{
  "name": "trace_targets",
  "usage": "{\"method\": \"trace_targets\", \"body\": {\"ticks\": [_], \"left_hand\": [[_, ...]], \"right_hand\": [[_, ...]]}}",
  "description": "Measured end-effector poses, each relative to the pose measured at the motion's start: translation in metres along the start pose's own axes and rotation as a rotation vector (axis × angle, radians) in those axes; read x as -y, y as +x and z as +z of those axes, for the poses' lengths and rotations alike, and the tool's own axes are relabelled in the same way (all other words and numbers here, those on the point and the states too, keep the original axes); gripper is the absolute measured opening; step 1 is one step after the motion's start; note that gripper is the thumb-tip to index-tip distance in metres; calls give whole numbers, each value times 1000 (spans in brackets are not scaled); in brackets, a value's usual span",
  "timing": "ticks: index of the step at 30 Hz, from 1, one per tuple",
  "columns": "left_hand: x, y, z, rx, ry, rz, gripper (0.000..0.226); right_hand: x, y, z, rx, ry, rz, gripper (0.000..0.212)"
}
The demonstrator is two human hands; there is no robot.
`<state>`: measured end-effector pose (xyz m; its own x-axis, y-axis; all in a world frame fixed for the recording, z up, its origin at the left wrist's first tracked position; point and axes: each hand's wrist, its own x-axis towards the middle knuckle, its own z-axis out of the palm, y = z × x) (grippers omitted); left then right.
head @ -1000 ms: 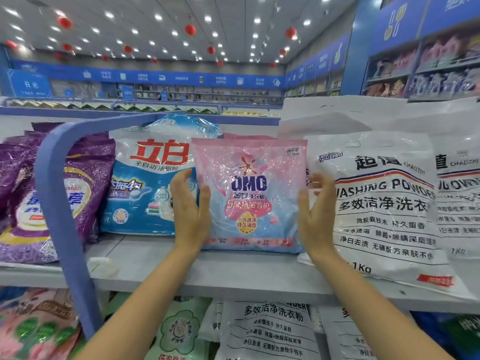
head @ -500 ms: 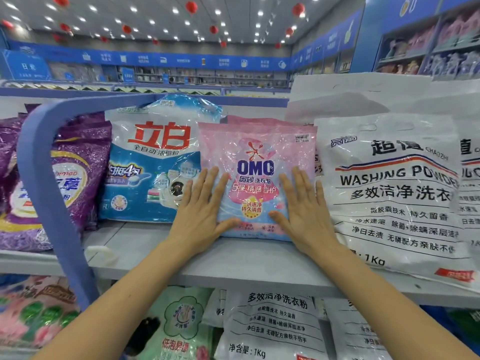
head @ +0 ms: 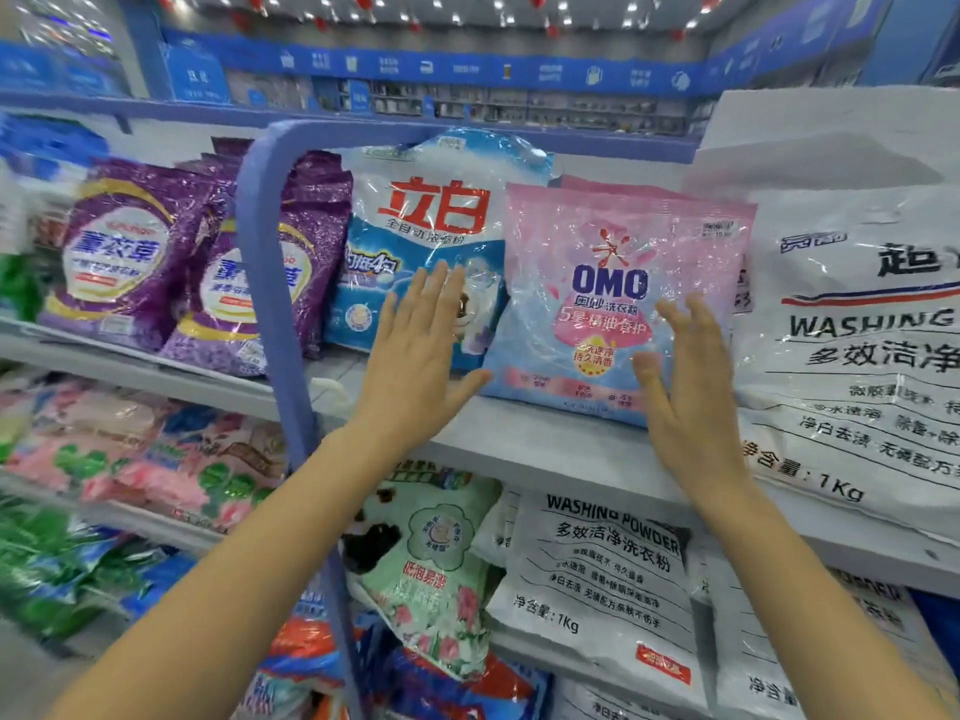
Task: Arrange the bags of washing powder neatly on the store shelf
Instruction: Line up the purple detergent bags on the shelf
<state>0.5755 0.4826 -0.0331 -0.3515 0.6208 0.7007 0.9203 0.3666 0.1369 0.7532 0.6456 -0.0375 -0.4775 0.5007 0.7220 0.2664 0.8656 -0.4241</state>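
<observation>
The pink OMO bag (head: 608, 283) stands upright at the front of the upper shelf (head: 545, 449), between the blue-and-white bag (head: 431, 215) on its left and the large white washing-powder bag (head: 857, 356) on its right, with its lower edge on the shelf board. Both hands are flat and hold nothing. The left hand (head: 415, 366) has straight fingers (head: 441, 298) spread in front of the blue-and-white bag, its thumb reaching toward the pink bag's lower left corner. The right hand (head: 691, 402) is over the pink bag's lower right part with loosely straight fingers (head: 696, 324); motion blur hides whether either palm touches the plastic. This looks like the squaring-up step for this one bag, and it appears nearly done. The next move probably calls for checking that the bag stands without leaning, then turning to a neighbour, perhaps the slumped purple bags (head: 119, 252) further left.
</observation>
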Motion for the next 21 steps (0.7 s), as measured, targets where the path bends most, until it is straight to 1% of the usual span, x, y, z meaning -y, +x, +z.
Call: {"method": "trace_targets", "body": {"ticks": [2,5,7,9,10,13,15,17,19,20,21], "left_hand": [[21,-25,-31,-107,-125,-55,78],[56,-76,-80,-228,-281,-204,52],[81,-118,-109,-298,-302,-316,33],[104,-157,-134,-343,-313,-442,23],[115,-175,-144,-364,-329,-505,19],[143,-227,-173,-395,-367,-692,12],[165,-265,-197,-431,-410,-823,7],[192,-304,-225,-476,-425,-909,2],[220,-342,-253,-541,-427,-1004,6],[235,-360,-267,-587,-430,-1060,11],[250,-375,-281,-636,-430,-1115,18]], "right_hand": [[23,-8,-6,-50,217,-21,38],[57,-19,-9,-35,498,-6,18],[80,-26,-3,-27,645,28,19],[105,-35,9,-3,756,48,17],[119,-40,18,37,797,46,15],[166,-58,53,212,864,42,11],[200,-77,88,332,878,44,14],[239,-97,125,422,921,78,22],[275,-117,163,482,948,109,39],[295,-126,181,489,974,135,39],[312,-136,199,500,1006,170,31]]}}
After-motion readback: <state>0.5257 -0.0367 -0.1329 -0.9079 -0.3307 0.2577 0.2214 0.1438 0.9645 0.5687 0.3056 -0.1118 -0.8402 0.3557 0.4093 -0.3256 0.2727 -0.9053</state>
